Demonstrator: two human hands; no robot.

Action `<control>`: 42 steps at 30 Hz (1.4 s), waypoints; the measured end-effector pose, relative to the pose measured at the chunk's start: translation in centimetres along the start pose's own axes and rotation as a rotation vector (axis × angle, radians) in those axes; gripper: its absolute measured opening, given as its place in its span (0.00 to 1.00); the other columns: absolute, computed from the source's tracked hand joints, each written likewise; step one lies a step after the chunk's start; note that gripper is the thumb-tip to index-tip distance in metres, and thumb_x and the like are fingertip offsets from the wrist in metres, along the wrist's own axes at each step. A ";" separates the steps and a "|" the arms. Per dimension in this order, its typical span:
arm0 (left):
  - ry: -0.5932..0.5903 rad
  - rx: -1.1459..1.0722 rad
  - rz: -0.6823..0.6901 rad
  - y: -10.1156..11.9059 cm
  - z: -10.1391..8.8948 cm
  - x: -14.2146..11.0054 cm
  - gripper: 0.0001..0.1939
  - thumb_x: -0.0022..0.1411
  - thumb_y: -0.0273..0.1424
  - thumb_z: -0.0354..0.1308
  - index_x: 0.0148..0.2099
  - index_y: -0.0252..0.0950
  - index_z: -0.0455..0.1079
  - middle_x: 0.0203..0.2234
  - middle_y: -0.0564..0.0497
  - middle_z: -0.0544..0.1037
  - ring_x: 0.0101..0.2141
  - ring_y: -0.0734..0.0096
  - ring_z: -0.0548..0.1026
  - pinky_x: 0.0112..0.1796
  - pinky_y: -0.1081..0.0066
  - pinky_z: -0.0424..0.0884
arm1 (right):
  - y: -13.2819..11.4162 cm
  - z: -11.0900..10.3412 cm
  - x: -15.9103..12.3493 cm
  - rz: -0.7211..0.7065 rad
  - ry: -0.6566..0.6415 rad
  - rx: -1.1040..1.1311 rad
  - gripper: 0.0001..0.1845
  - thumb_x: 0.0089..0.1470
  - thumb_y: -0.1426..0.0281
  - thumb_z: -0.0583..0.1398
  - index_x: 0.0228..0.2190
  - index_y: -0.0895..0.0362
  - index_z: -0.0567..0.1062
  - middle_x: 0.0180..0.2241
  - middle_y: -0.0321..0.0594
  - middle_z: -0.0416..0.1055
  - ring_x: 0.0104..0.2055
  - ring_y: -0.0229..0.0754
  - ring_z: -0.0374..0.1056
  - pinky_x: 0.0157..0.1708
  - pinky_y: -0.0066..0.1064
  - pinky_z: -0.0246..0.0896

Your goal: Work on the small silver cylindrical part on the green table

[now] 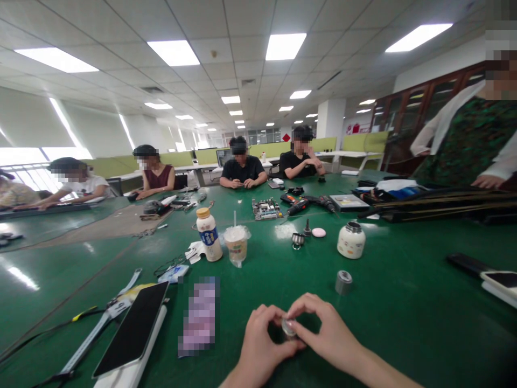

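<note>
A small round metal piece (288,327) sits between the person's two hands, just above the near edge of the green bench (404,302). The left hand (260,342) curls in from its side, thumb and forefinger bent into a ring that closes on the piece's edge. The right hand (329,328) pinches it from the other side, thumb over the near face and fingertips at the far rim. Neither hand is spread; both have a narrow fingertip grip on this one piece.

Judging by its silvery shine, it should be stiff and light, hard to bend or crush, but smooth enough to slip if the fingers are damp. The rim looks the best place to take hold, with a fingertip pinch on opposite edges, since the flat face offers little to grip. The fingers hide much of it, so I cannot tell whether it is threaded or hollow.

Beyond the right hand stands a short grey metal cylinder (343,282), apart from the fingers. Farther back is a squat white flask (351,242) with a bare steel mouth, and to its left a pink oval piece (319,232) lies flat.
</note>
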State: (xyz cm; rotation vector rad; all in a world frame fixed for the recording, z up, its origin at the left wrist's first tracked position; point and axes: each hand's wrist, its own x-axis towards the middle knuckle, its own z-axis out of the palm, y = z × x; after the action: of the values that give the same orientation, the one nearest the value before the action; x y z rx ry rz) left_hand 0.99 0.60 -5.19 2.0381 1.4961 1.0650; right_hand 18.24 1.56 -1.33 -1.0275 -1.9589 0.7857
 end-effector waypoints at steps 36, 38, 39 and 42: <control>0.001 0.031 -0.023 0.0 0.2 -0.3 0.18 0.39 0.35 0.75 0.34 0.38 0.75 0.26 0.53 0.77 0.31 0.63 0.73 0.34 0.69 0.64 | 0.1 -0.5 0.2 0.048 -0.021 0.081 0.05 0.54 0.74 0.63 0.27 0.53 0.78 0.33 0.37 0.76 0.40 0.44 0.71 0.43 0.35 0.63; -0.002 0.036 -0.021 0.1 0.2 -0.2 0.17 0.40 0.35 0.74 0.34 0.38 0.75 0.26 0.53 0.77 0.31 0.63 0.73 0.34 0.69 0.65 | 0.1 -0.4 0.1 0.041 -0.019 0.063 0.06 0.54 0.74 0.63 0.27 0.53 0.78 0.32 0.36 0.76 0.40 0.44 0.71 0.43 0.35 0.62; -0.004 0.037 -0.020 0.1 0.2 -0.2 0.17 0.40 0.35 0.74 0.34 0.38 0.75 0.26 0.53 0.77 0.31 0.63 0.73 0.34 0.69 0.65 | 0.0 -0.4 0.1 0.034 -0.020 0.047 0.06 0.53 0.75 0.63 0.27 0.53 0.78 0.32 0.36 0.76 0.40 0.44 0.71 0.43 0.35 0.62; -0.016 0.035 -0.018 0.1 0.2 -0.1 0.16 0.42 0.35 0.73 0.34 0.38 0.75 0.26 0.53 0.77 0.31 0.63 0.73 0.35 0.68 0.65 | -0.1 -0.2 -0.1 0.014 -0.030 0.003 0.07 0.53 0.75 0.63 0.27 0.53 0.78 0.33 0.36 0.76 0.41 0.45 0.70 0.44 0.36 0.61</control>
State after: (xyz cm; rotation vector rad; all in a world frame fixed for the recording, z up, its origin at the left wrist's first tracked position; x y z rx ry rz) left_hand 1.21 0.45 -5.32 2.0483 1.5327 1.0205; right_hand 18.44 1.43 -1.13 -1.0348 -1.9768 0.8161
